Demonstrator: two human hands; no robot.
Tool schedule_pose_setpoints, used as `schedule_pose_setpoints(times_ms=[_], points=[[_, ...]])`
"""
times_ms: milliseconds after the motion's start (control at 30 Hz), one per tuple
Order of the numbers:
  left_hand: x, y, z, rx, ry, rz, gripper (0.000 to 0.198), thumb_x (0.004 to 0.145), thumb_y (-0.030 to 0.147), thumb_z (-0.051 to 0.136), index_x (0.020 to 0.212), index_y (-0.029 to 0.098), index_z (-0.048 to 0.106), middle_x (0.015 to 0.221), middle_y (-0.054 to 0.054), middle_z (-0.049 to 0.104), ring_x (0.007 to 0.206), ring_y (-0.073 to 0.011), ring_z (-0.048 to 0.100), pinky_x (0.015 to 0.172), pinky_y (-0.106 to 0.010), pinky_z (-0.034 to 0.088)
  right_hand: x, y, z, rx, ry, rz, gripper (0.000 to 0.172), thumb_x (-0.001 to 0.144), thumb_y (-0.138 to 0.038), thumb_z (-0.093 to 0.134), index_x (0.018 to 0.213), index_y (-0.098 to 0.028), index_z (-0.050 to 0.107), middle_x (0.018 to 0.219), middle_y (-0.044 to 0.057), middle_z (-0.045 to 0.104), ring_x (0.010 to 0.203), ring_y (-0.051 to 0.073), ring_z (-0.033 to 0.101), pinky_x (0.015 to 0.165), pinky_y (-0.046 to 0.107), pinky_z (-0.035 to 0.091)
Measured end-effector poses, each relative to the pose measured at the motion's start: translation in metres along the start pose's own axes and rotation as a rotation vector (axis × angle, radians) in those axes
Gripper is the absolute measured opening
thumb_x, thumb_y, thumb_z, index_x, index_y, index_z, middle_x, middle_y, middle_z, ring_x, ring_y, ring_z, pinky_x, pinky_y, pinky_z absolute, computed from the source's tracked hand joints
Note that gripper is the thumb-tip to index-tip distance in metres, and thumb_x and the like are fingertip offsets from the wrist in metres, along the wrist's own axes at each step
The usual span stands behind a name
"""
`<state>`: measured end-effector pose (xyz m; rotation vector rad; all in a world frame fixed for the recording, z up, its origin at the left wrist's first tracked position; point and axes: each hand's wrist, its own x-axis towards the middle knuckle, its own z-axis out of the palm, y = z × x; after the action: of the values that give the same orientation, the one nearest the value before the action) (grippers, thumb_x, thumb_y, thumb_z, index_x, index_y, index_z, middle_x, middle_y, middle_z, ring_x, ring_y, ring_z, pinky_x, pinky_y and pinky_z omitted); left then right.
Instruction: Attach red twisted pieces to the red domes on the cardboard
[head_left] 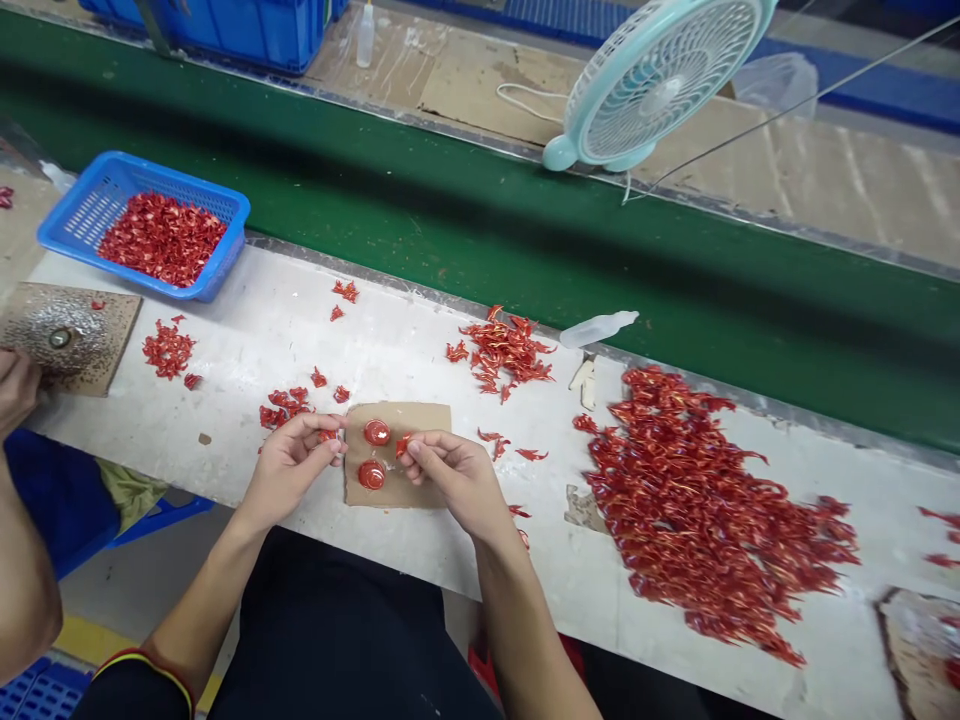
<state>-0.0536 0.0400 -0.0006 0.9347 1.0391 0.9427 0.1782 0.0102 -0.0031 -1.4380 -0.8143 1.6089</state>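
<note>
A square of cardboard (431,490) lies on the white worktop before me, bearing two shiny red round caps (371,474). My left hand (296,460) is at the cardboard's left edge, thumb and fingers pinched on a small red plastic piece (328,436). Over the right part of the cardboard, my right hand (442,465) pinches another small red piece (403,444) beside the caps. The exact shape of both held pieces is partly hidden by fingers. Just behind my left hand lies a small group of red pieces (285,405).
A large pile of red pieces (705,510) spreads at right; a smaller pile (510,350) lies behind. A blue basket (217,275) holds more. Beyond are a squeeze bottle (598,329), green belt (375,210) and fan (667,90). A co-worker's hand (15,390) is at left.
</note>
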Motion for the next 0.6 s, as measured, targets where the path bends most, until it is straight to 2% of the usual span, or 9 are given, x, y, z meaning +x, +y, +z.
schedule_pose_setpoints(times_ms=[100, 200, 367, 467, 533, 600], points=[[-0.001, -0.003, -0.002, -0.049, -0.058, -0.044, 0.028, 0.085, 0.024, 0.078, 0.110, 0.022, 0.066, 0.121, -0.009, 0.074, 0.096, -0.0179, 0.074, 0.079, -0.027, 0.060, 0.002, 0.003, 0.004, -0.011, 0.011, -0.005, 0.038, 0.080, -0.055, 0.080, 0.082, -0.018, 0.071, 0.073, 0.004, 0.072, 0.062, 0.013, 0.060, 0.060, 0.028, 0.050], [-0.002, -0.005, -0.004, -0.035, -0.089, -0.077, 0.025, 0.082, 0.024, 0.081, 0.103, 0.019, 0.069, 0.123, -0.011, 0.073, 0.098, -0.0189, 0.076, 0.091, -0.032, 0.060, 0.006, 0.009, 0.008, -0.013, 0.052, -0.036, 0.038, 0.079, -0.056, 0.081, 0.082, -0.019, 0.070, 0.070, 0.001, 0.068, 0.059, 0.012, 0.057, 0.059, 0.027, 0.049], [-0.002, -0.004, -0.002, 0.015, -0.017, -0.050, 0.020, 0.078, 0.026, 0.084, 0.095, 0.017, 0.077, 0.133, -0.013, 0.067, 0.096, -0.0213, 0.077, 0.093, -0.036, 0.062, 0.014, 0.016, 0.015, -0.053, 0.116, -0.076, 0.039, 0.080, -0.056, 0.079, 0.085, -0.019, 0.070, 0.070, 0.000, 0.066, 0.058, 0.012, 0.056, 0.058, 0.027, 0.048], [-0.002, -0.003, -0.002, 0.031, 0.010, -0.018, 0.021, 0.077, 0.026, 0.084, 0.096, 0.018, 0.079, 0.119, -0.011, 0.072, 0.096, -0.0227, 0.077, 0.089, -0.034, 0.063, 0.017, 0.017, 0.017, -0.094, 0.130, -0.077, 0.038, 0.081, -0.056, 0.077, 0.085, -0.019, 0.069, 0.068, 0.000, 0.065, 0.058, 0.013, 0.055, 0.057, 0.027, 0.048], [-0.003, -0.003, -0.002, -0.002, 0.004, -0.034, 0.026, 0.077, 0.025, 0.085, 0.100, 0.018, 0.078, 0.104, -0.009, 0.076, 0.093, -0.0233, 0.078, 0.087, -0.035, 0.064, 0.018, 0.016, 0.017, -0.119, 0.125, -0.070, 0.039, 0.082, -0.057, 0.077, 0.083, -0.019, 0.069, 0.067, 0.000, 0.065, 0.057, 0.013, 0.056, 0.057, 0.027, 0.048], [-0.003, -0.004, -0.002, -0.049, 0.010, -0.054, 0.029, 0.076, 0.025, 0.086, 0.101, 0.018, 0.075, 0.099, -0.008, 0.079, 0.090, -0.0234, 0.079, 0.085, -0.035, 0.065, 0.017, 0.016, 0.017, -0.122, 0.118, -0.063, 0.038, 0.081, -0.056, 0.077, 0.082, -0.019, 0.069, 0.067, 0.000, 0.064, 0.057, 0.013, 0.056, 0.056, 0.027, 0.047]])
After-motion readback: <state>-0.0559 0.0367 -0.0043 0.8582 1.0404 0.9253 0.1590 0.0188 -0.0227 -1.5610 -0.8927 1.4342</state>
